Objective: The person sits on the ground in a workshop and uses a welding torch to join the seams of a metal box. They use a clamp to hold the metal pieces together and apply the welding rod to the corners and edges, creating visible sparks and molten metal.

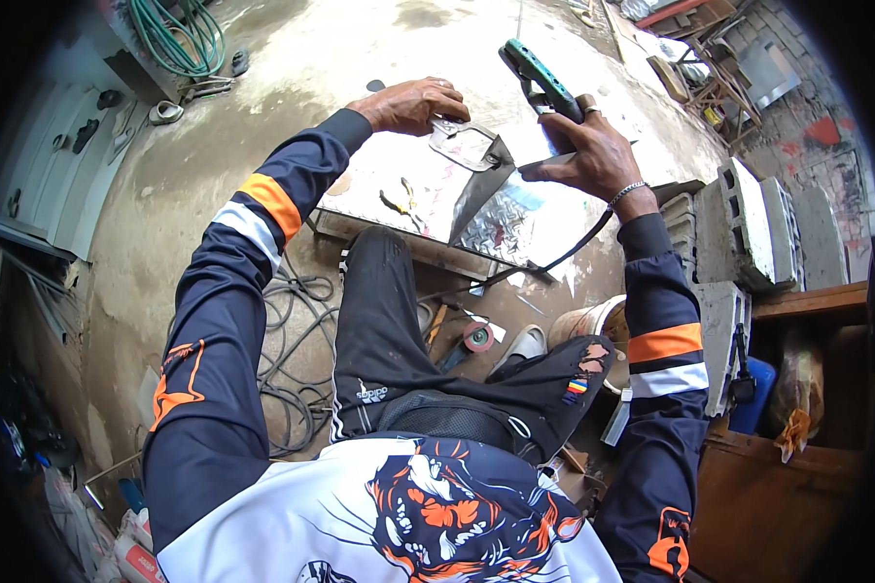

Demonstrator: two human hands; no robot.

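My left hand [413, 105] is closed, its fingers curled on the end of a silver metal loop [465, 146] shaped like a rounded frame. The loop's other end meets a dark grey bent metal piece [483, 189] standing on a low metal-topped worktable [360, 185]. My right hand [598, 155] grips a green and black clamp-like tool [544, 83], which points up and away to the left. A black cable [578, 248] runs down from below that hand. Yellow-handled pliers [399, 201] lie on the worktable, next to a shiny crumpled sheet [501, 223].
Below the worktable an angle grinder [474, 337] rests on the floor by my foot. Loops of dark cable [292, 360] lie left of my leg. A whitish bucket [593, 321] and concrete blocks [739, 223] stand at right. A green hose [180, 39] hangs far left.
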